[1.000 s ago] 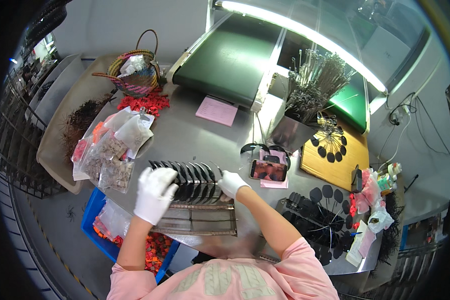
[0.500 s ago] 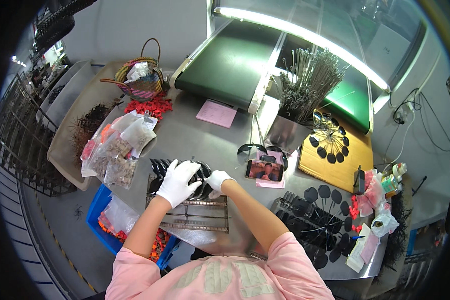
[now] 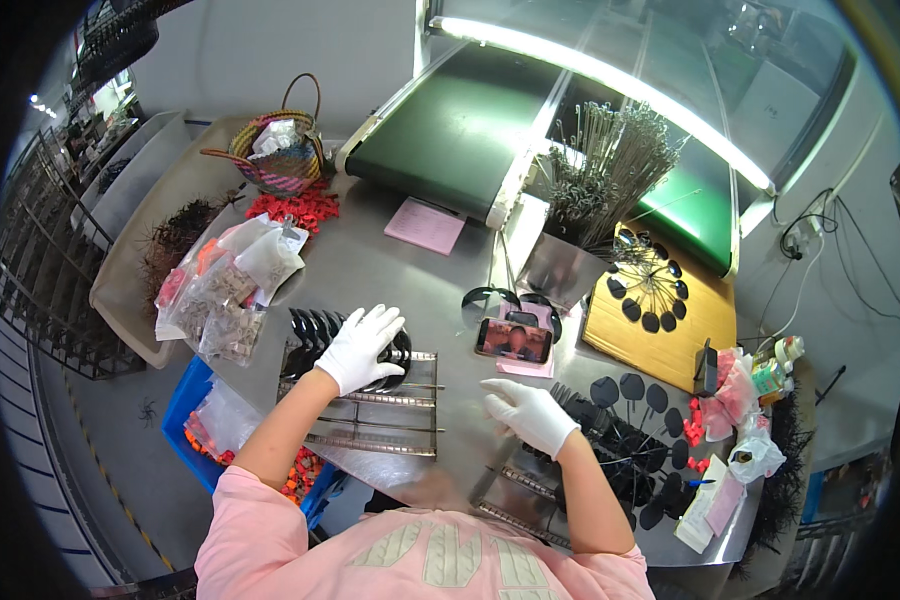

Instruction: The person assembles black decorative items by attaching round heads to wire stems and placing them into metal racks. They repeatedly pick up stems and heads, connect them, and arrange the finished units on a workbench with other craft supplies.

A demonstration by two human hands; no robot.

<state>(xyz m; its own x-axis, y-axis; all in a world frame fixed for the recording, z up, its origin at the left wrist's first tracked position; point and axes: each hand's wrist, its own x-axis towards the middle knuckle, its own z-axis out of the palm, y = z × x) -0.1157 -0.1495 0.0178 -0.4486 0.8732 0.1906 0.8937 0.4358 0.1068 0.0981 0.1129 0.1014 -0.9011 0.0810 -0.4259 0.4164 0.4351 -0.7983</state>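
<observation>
My left hand (image 3: 358, 348), in a white glove, lies palm down on a row of black discs (image 3: 315, 328) that stand in a metal wire rack (image 3: 375, 420) on the steel table (image 3: 370, 270). My right hand (image 3: 528, 413), also gloved, hovers with spread fingers over the table between that rack and a pile of black discs on wire stems (image 3: 630, 430). It holds nothing. A phone (image 3: 513, 340) with a lit screen lies just beyond it.
Clear bags of small parts (image 3: 225, 290) and red pieces (image 3: 295, 208) lie at the left, near a woven basket (image 3: 280, 160). A green conveyor belt (image 3: 440, 130), a bundle of metal wires (image 3: 595, 175), a pink pad (image 3: 425, 225) and a yellow board with discs (image 3: 650, 305) stand behind. A blue crate (image 3: 185, 405) sits below left.
My right hand has left the disc rack and moved right, toward the pile of stemmed discs. My left hand stays on the row of discs, now flatter on top.
</observation>
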